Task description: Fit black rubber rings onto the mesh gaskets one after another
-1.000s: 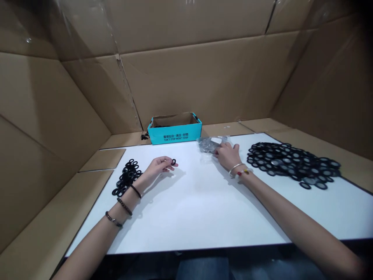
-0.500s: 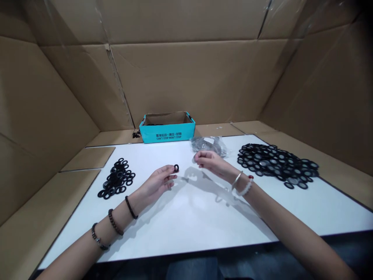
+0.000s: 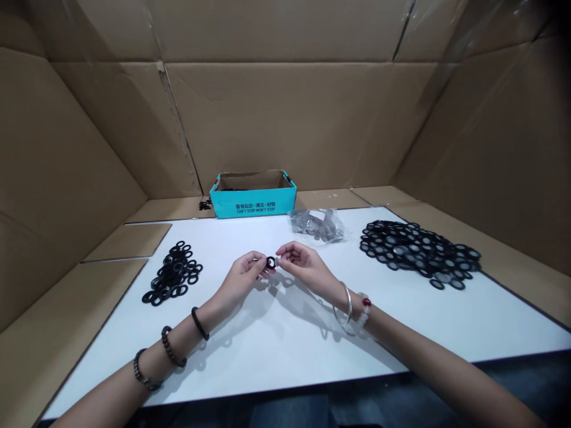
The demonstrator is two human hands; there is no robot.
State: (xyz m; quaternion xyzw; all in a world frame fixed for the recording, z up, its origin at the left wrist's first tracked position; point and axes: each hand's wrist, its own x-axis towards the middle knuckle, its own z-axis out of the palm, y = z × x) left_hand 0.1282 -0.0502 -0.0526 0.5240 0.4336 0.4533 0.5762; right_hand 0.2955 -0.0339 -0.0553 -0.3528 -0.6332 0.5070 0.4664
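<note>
Over the middle of the white table, my left hand (image 3: 243, 276) pinches a small black ring (image 3: 268, 263) between thumb and fingers, its hole facing me. Close against the ring's right side, my right hand (image 3: 307, 268) has thumb and forefinger closed on a small pale grey disc (image 3: 277, 261), mostly covered by the fingertips. Whether disc and ring touch, I cannot tell. Left of my hands lies a heap of black rings (image 3: 173, 274). On the right spreads a larger pile of black rings with grey centres (image 3: 414, 249).
Behind my hands lies a clear plastic bag (image 3: 316, 226) of grey pieces. A turquoise box (image 3: 254, 203) stands at the back, with some black pieces (image 3: 206, 204) beside it. Cardboard walls (image 3: 285, 125) surround the white table (image 3: 232, 356) at the back and sides.
My right hand has come left and down from near the bag, bringing the grey disc up to the ring. My left hand still pinches the black ring in about the same place.
</note>
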